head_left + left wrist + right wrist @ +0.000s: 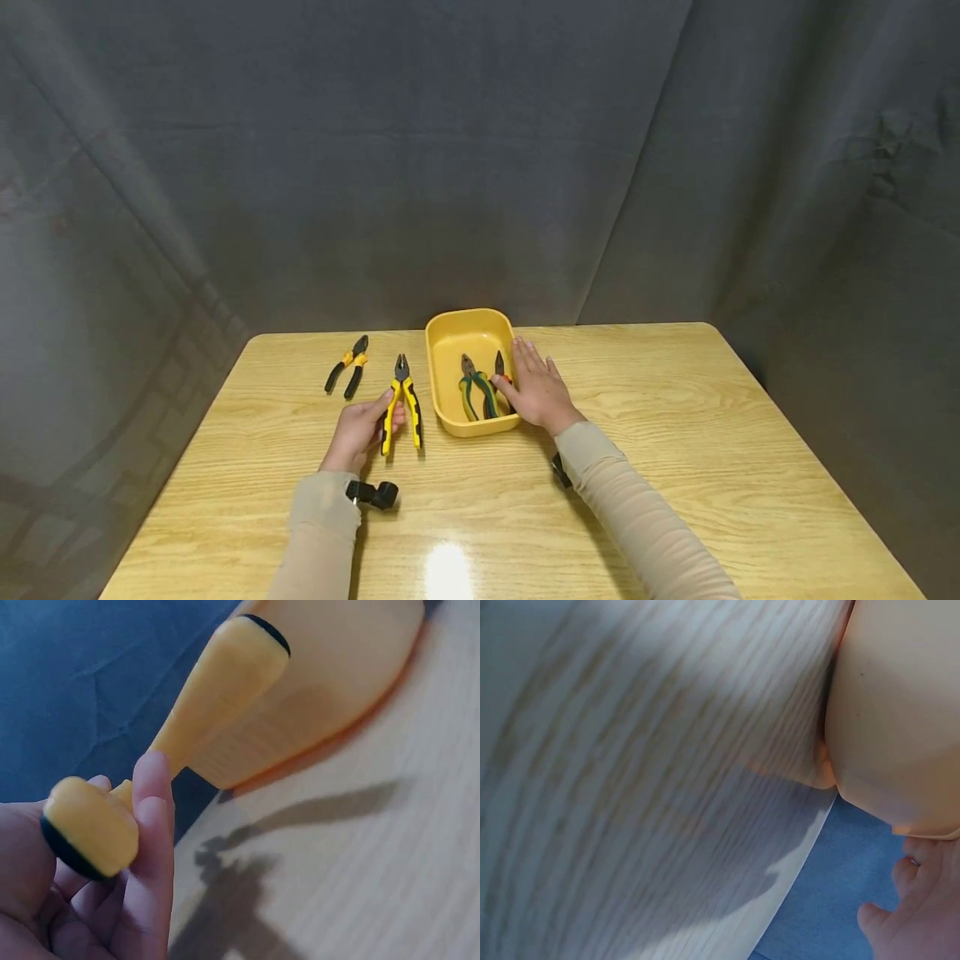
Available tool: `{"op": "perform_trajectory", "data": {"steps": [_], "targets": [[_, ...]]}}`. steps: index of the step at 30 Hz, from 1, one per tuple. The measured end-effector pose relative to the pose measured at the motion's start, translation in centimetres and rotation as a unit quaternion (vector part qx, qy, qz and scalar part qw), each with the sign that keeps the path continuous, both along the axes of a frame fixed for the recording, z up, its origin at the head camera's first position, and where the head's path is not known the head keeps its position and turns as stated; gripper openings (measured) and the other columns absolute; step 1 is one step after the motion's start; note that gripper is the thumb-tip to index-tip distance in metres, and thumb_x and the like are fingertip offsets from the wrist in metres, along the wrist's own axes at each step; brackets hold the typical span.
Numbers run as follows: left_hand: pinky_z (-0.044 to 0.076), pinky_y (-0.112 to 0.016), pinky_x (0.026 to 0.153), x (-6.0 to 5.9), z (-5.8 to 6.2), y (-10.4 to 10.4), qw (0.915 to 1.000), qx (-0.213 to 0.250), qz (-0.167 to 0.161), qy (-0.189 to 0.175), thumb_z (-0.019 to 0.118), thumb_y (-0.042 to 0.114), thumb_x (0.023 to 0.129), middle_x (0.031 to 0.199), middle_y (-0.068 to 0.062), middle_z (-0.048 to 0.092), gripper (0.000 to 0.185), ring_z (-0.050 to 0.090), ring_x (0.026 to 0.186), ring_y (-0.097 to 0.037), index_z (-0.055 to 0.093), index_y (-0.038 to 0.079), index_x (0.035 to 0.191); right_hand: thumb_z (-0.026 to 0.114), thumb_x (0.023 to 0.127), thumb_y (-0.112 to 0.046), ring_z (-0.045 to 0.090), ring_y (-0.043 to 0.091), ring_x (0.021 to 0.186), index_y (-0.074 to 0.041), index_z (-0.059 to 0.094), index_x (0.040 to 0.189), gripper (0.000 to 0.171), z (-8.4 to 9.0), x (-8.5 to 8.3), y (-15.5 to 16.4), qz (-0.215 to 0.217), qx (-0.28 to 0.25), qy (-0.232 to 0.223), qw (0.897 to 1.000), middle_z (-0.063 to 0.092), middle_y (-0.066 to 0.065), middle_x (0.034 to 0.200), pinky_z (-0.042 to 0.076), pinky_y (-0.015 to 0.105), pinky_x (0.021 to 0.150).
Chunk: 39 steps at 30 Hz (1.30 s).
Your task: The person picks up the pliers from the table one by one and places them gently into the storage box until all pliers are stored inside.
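Note:
My left hand holds combination pliers with yellow and black handles, gripping one handle between thumb and fingers. The jaws point away toward the back and the handles are spread. In the left wrist view the pliers' yellow handle shows its dark end. My right hand lies against the right side of a yellow plastic tray, fingers straight along the rim and thumb reaching over it. Inside the tray lie green-handled pliers and dark-tipped pliers with some orange on them, partly hidden by the thumb.
Another pair of pliers, with black and yellow-orange handles, lies at the table's back left. The wooden table ends at the back against a grey cloth. Cloth also hangs at both sides.

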<state>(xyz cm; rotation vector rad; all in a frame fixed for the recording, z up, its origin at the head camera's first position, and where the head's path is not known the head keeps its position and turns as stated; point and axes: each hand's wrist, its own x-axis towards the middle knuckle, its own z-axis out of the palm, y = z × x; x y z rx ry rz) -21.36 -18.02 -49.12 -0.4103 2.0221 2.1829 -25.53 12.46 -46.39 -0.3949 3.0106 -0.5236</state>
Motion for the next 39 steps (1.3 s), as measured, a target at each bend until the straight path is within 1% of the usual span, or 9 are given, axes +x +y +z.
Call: {"op": "perform_trajectory", "data": {"steps": [5, 7, 10, 15, 18, 21, 26, 30, 39], "targets": [[0.054, -0.019, 0.058, -0.4, 0.6, 0.4, 0.9999, 0.008, -0.012, 0.007, 0.062, 0.033, 0.103, 0.076, -0.005, 0.073, 0.048, 0.066, 0.064, -0.008, 0.070, -0.014, 0.110, 0.025, 0.105, -0.064, 0.006, 0.028, 0.156, -0.005, 0.003, 0.163, 0.085, -0.1, 0.0, 0.3, -0.002, 0.002, 0.006, 1.000, 0.007, 0.011, 0.170, 0.008, 0.054, 0.124], [0.055, -0.019, 0.059, -0.4, 0.9, 0.7, 0.9998, 0.008, -0.015, 0.011, 0.062, 0.033, 0.103, 0.077, -0.005, 0.073, 0.047, 0.067, 0.065, -0.008, 0.070, -0.013, 0.110, 0.028, 0.106, -0.061, 0.007, 0.028, 0.156, -0.005, 0.004, 0.163, 0.083, -0.2, 0.1, 0.4, -0.004, -0.001, 0.008, 1.000, 0.008, 0.012, 0.170, 0.009, 0.055, 0.124], [0.054, -0.018, 0.057, -0.2, 1.4, 1.1, 0.9996, 0.002, -0.021, 0.019, 0.062, 0.034, 0.103, 0.076, -0.004, 0.074, 0.049, 0.068, 0.064, -0.007, 0.071, -0.014, 0.109, 0.032, 0.107, -0.058, 0.008, 0.028, 0.156, -0.005, 0.006, 0.163, 0.081, -0.3, 0.2, 0.5, -0.010, -0.003, 0.009, 1.000, 0.010, 0.013, 0.170, 0.010, 0.055, 0.124], [0.049, -0.017, 0.053, -0.1, 1.9, 1.7, 0.9992, -0.014, -0.017, 0.032, 0.063, 0.034, 0.102, 0.075, -0.005, 0.074, 0.049, 0.066, 0.062, -0.008, 0.072, -0.014, 0.106, 0.036, 0.107, -0.054, 0.008, 0.028, 0.156, -0.005, 0.007, 0.163, 0.080, -0.3, 0.2, 0.5, -0.015, -0.007, 0.007, 1.000, 0.010, 0.011, 0.170, 0.010, 0.054, 0.124], [0.053, -0.018, 0.056, -0.3, 2.2, 2.2, 0.9993, -0.013, -0.014, 0.032, 0.063, 0.033, 0.102, 0.079, -0.009, 0.075, 0.049, 0.068, 0.065, -0.010, 0.071, -0.015, 0.107, 0.037, 0.107, -0.054, 0.008, 0.028, 0.156, -0.005, 0.008, 0.163, 0.080, -0.2, 0.1, 0.5, -0.016, -0.010, 0.007, 1.000, 0.010, 0.011, 0.170, 0.010, 0.054, 0.124], [0.056, -0.020, 0.060, -0.5, 2.4, 2.6, 0.9995, -0.004, -0.014, 0.028, 0.063, 0.031, 0.102, 0.083, -0.014, 0.075, 0.050, 0.070, 0.068, -0.012, 0.069, -0.017, 0.111, 0.032, 0.106, -0.059, 0.007, 0.027, 0.156, -0.005, 0.008, 0.163, 0.082, -0.2, 0.1, 0.6, -0.014, -0.008, 0.004, 1.000, 0.009, 0.011, 0.170, 0.009, 0.054, 0.124], [0.059, -0.024, 0.067, -0.8, 3.0, 3.2, 0.9993, -0.001, -0.024, 0.028, 0.062, 0.031, 0.103, 0.082, -0.011, 0.075, 0.048, 0.070, 0.071, -0.012, 0.069, -0.016, 0.112, 0.025, 0.104, -0.066, 0.006, 0.026, 0.156, -0.006, 0.006, 0.163, 0.086, -0.2, 0.1, 0.7, -0.013, -0.002, 0.002, 1.000, 0.007, 0.010, 0.170, 0.008, 0.053, 0.124], [0.057, -0.022, 0.064, -1.2, 3.2, 3.8, 0.9990, -0.006, -0.026, 0.035, 0.063, 0.031, 0.103, 0.077, -0.006, 0.074, 0.048, 0.071, 0.070, -0.012, 0.070, -0.015, 0.110, 0.030, 0.106, -0.061, 0.006, 0.026, 0.156, -0.006, 0.006, 0.163, 0.083, -0.2, 0.2, 0.6, -0.014, -0.004, 0.005, 1.000, 0.008, 0.010, 0.170, 0.009, 0.053, 0.124], [0.058, -0.024, 0.066, -1.4, 3.7, 5.2, 0.9990, 0.000, -0.020, 0.040, 0.063, 0.029, 0.103, 0.081, -0.013, 0.074, 0.045, 0.069, 0.068, -0.011, 0.072, -0.015, 0.106, 0.034, 0.107, -0.055, 0.005, 0.026, 0.156, -0.006, 0.005, 0.163, 0.080, -0.2, 0.2, 0.6, -0.010, -0.009, 0.005, 1.000, 0.008, 0.011, 0.170, 0.008, 0.053, 0.124]]}}
